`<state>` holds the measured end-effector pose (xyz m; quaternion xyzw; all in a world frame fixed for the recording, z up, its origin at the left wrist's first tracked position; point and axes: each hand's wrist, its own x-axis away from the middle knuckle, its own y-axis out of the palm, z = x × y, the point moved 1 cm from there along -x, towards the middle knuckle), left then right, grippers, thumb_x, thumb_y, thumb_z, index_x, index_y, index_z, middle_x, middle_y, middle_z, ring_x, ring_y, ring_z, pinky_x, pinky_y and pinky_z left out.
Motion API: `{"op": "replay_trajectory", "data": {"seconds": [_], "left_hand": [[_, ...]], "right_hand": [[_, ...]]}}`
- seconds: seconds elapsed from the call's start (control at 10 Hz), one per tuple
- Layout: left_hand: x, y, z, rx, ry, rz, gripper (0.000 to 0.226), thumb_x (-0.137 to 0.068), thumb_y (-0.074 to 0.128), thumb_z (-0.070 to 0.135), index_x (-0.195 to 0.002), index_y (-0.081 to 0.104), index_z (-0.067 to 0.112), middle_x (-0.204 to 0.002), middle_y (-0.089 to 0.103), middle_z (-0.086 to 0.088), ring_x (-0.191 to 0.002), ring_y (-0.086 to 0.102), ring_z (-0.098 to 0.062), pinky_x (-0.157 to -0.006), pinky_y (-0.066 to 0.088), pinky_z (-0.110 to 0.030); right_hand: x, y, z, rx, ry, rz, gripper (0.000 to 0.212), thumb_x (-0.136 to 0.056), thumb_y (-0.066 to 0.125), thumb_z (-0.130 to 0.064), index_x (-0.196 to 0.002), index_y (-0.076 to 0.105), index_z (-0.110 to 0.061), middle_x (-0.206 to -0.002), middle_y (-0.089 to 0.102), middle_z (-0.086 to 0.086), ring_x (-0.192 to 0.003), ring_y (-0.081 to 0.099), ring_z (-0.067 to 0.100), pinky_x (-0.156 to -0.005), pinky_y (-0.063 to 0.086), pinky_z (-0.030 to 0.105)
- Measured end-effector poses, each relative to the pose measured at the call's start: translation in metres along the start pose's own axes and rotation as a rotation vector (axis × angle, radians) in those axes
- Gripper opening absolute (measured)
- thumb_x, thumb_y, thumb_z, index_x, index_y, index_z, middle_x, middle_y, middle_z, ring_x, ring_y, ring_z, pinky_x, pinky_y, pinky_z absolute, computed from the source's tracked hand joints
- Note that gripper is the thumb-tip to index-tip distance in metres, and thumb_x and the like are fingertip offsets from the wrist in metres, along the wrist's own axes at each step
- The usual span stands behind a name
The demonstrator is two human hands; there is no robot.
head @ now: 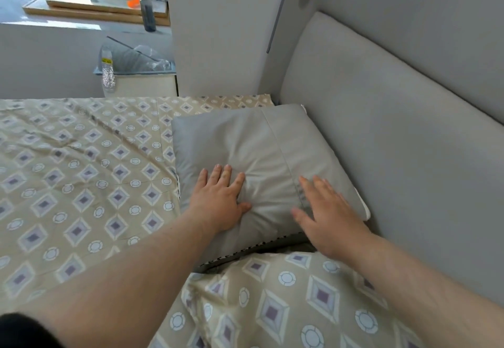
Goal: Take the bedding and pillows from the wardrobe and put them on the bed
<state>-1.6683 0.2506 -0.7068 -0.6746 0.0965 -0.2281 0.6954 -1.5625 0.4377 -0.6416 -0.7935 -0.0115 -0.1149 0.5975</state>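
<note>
Both your forearms reach over the quilt (272,301). Left hand (218,197) presses flat on the pillow (259,146) — fingers spread, grasping nothing; right hand (324,217) is likewise flat, blurred. Pillow lies on the sheet (81,157) beside the headboard (395,129) — placement appears nearly done. Wardrobe not visible; nightstand (141,83) beyond.

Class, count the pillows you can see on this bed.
1: a grey pillow beside the headboard, with the left hand pressing on it. Others may lie hidden under the patterned bedding.
</note>
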Motion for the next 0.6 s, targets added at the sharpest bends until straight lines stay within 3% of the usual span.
{"op": "replay_trajectory", "data": {"seconds": [0.2,0.4,0.5,0.6], "left_hand": [[0.027,-0.05,0.005,0.125,0.003,0.071,0.074,-0.093,0.025,0.061,-0.153,0.001,0.026,-0.163,-0.003,-0.004,-0.149,-0.008,-0.023,-0.119,-0.004,-0.047],[0.057,-0.125,0.007,0.151,0.0,0.089,0.072,-0.094,0.021,0.061,-0.154,0.003,0.024,-0.163,0.0,-0.004,-0.149,-0.005,-0.024,-0.12,0.001,-0.046],[0.079,-0.166,0.013,0.203,-0.02,0.104,0.07,-0.095,0.022,0.059,-0.154,0.007,0.024,-0.163,0.003,-0.004,-0.149,-0.002,-0.024,-0.12,0.003,-0.045],[0.106,-0.21,0.022,0.256,-0.003,0.179,0.069,-0.096,0.024,0.057,-0.153,0.011,0.023,-0.162,0.007,-0.004,-0.149,0.002,-0.024,-0.12,0.006,-0.044]], "right_hand": [[0.07,-0.047,-0.02,-0.138,-0.043,0.061,0.063,-0.095,0.041,-0.043,-0.149,0.007,-0.038,-0.158,-0.004,-0.016,-0.142,-0.012,-0.002,-0.112,-0.003,0.02],[0.078,-0.117,-0.046,-0.168,-0.066,0.151,0.063,-0.095,0.042,-0.042,-0.15,0.011,-0.034,-0.16,0.001,-0.011,-0.144,-0.006,0.003,-0.109,-0.002,0.019],[0.092,-0.16,-0.067,-0.251,-0.12,0.201,0.062,-0.095,0.045,-0.04,-0.149,0.016,-0.031,-0.158,0.011,-0.01,-0.143,0.004,0.002,-0.111,0.003,0.018],[0.127,-0.223,-0.076,-0.412,-0.137,0.373,0.055,-0.094,0.049,-0.033,-0.145,0.028,-0.034,-0.142,0.03,-0.02,-0.129,0.023,-0.007,-0.107,0.016,0.016]]}}
